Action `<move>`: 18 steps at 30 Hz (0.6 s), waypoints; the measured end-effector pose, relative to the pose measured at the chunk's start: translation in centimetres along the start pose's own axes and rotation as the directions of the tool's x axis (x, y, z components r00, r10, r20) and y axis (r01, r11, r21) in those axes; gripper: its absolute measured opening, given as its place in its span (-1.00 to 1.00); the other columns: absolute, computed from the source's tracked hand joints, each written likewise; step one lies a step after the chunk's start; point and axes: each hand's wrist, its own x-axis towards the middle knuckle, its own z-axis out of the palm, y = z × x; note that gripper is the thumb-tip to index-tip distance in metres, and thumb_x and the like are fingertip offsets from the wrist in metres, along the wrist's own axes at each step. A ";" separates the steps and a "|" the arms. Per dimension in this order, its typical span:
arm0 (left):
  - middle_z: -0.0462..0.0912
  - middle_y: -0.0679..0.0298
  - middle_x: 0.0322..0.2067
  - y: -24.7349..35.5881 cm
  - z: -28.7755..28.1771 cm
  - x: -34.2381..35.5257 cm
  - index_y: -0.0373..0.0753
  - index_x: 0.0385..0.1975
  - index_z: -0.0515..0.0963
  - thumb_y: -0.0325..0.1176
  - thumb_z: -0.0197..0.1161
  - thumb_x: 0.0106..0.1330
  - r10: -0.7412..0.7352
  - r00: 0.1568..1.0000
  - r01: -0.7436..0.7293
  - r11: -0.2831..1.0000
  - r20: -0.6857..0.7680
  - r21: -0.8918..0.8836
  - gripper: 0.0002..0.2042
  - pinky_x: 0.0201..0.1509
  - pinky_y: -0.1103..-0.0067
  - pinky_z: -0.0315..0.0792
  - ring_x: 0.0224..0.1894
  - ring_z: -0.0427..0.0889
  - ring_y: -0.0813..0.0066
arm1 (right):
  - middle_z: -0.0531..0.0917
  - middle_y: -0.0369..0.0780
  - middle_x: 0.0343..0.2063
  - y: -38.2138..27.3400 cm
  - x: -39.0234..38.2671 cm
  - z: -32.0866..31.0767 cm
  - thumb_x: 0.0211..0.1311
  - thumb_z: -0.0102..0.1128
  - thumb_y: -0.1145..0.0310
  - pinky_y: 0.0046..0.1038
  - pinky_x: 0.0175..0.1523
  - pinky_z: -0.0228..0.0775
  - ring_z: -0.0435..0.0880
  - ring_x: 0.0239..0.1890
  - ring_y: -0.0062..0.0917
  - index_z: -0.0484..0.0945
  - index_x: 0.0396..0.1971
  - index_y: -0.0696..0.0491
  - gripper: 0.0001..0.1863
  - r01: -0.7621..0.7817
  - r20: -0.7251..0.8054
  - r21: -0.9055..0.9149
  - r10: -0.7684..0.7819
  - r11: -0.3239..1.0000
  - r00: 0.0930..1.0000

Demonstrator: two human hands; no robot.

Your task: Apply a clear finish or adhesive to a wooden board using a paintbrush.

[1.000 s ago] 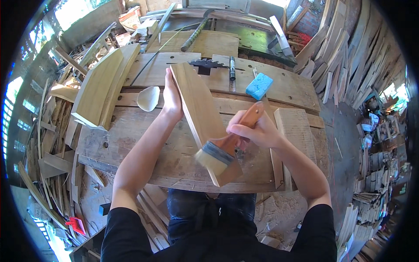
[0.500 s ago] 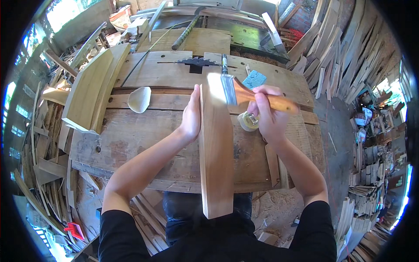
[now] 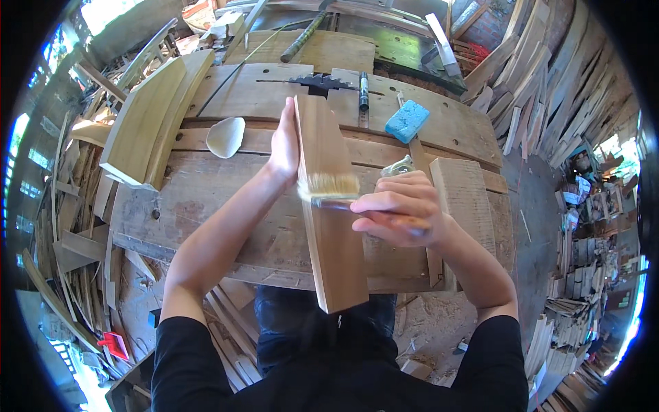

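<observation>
Leaning lengthwise in front of me, a long wooden board has its near end above my lap and its far end over the workbench. My left hand supports its left edge near the far end, fingers stretched along the side. A paintbrush with pale bristles lies across the board's upper face, about midway. My right hand is wrapped round the brush's wooden handle and hides most of it. Just beyond that hand, a small roundish clear item is partly covered. Farther off lie a blue sponge and a dark marker-like tube.
A toothed saw blade rises through the workbench at the far middle. Left of the board are a white rounded piece and a curved wooden piece. A pale rough block lies at right; stacked timber surrounds the bench.
My right hand has brought the brush toward me, from the board's far end to its middle, and turned it crosswise. My left hand and the board have shifted slightly left and away.
</observation>
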 end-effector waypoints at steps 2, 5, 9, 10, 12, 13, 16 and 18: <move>0.67 0.12 -0.13 0.6 -0.4 0.6 -0.32 0.11 0.51 0.30 -0.28 0.53 0.077 0.989 -0.073 0.997 -0.130 0.037 -0.27 0.07 0.31 0.57 -0.09 0.67 0.26 | 0.64 -0.33 -0.56 -0.3 -0.3 0.0 0.10 0.53 0.41 -0.54 -0.50 0.36 0.61 -0.56 -0.61 0.65 -0.29 0.02 -0.78 -0.070 0.019 0.130 0.069 0.989 0.997; 0.67 0.11 -0.13 1.9 -0.9 1.1 -0.32 0.11 0.51 0.29 -0.28 0.53 0.053 0.987 -0.050 0.998 -0.150 0.023 -0.28 0.07 0.28 0.56 -0.10 0.66 0.23 | 0.70 -0.26 -0.51 0.0 -1.3 1.5 0.19 0.44 0.48 -0.54 -0.49 0.38 0.61 -0.58 -0.61 0.66 -0.31 0.09 -0.89 -0.182 0.032 0.422 0.186 0.888 0.982; 0.67 0.10 -0.12 4.2 -2.5 1.1 -0.32 0.12 0.51 0.26 -0.27 0.54 0.065 0.985 -0.068 0.998 -0.161 -0.016 -0.30 0.09 0.23 0.55 -0.11 0.65 0.21 | 0.74 -0.21 -0.42 -0.2 -1.3 1.4 0.32 0.33 0.51 -0.59 -0.46 0.45 0.64 -0.57 -0.65 0.66 -0.37 0.19 -0.93 -0.466 0.362 0.569 0.303 0.677 0.882; 0.66 0.09 -0.10 4.6 -2.9 1.3 -0.32 0.12 0.51 0.26 -0.27 0.54 0.102 0.979 -0.100 0.995 -0.177 0.019 -0.30 0.09 0.22 0.54 -0.10 0.65 0.21 | 0.75 -0.22 -0.39 -0.3 -1.2 1.6 0.32 0.34 0.50 -0.60 -0.47 0.45 0.64 -0.57 -0.67 0.66 -0.37 0.19 -0.91 -0.563 0.487 0.603 0.297 0.566 0.821; 0.66 0.10 -0.07 4.8 -3.5 2.0 -0.33 0.13 0.50 0.24 -0.27 0.55 0.148 0.970 -0.140 0.989 -0.191 0.055 -0.30 0.11 0.24 0.54 -0.07 0.64 0.22 | 0.75 -0.24 -0.39 -0.5 -1.2 1.7 0.32 0.34 0.48 -0.62 -0.48 0.44 0.63 -0.57 -0.69 0.67 -0.35 0.19 -0.91 -0.565 0.490 0.664 0.286 0.490 0.823; 0.66 0.10 -0.06 5.0 -3.9 2.2 -0.33 0.15 0.49 0.24 -0.29 0.55 0.163 0.959 -0.148 0.986 -0.232 0.081 -0.30 0.12 0.26 0.53 -0.06 0.64 0.23 | 0.74 -0.25 -0.40 -0.6 -1.2 1.8 0.33 0.34 0.46 -0.63 -0.50 0.43 0.63 -0.58 -0.71 0.67 -0.33 0.18 -0.90 -0.563 0.492 0.716 0.272 0.413 0.827; 0.65 0.11 -0.05 4.5 -3.9 2.2 -0.33 0.17 0.48 0.24 -0.32 0.56 0.157 0.946 -0.125 0.984 -0.282 0.130 -0.29 0.14 0.29 0.52 -0.04 0.64 0.24 | 0.74 -0.26 -0.41 0.2 -1.4 1.4 0.35 0.32 0.43 -0.65 -0.51 0.42 0.62 -0.59 -0.72 0.67 -0.31 0.16 -0.90 -0.613 0.380 0.614 0.495 0.497 0.781; 0.65 0.12 -0.05 4.6 -3.8 2.2 -0.33 0.18 0.48 0.24 -0.34 0.56 0.147 0.945 -0.104 0.982 -0.292 0.158 -0.28 0.16 0.30 0.52 -0.04 0.64 0.25 | 0.73 -0.27 -0.42 1.4 -1.5 1.3 0.40 0.28 0.40 -0.67 -0.53 0.39 0.59 -0.60 -0.73 0.68 -0.30 0.14 -0.88 -0.628 0.338 0.613 0.560 0.479 0.756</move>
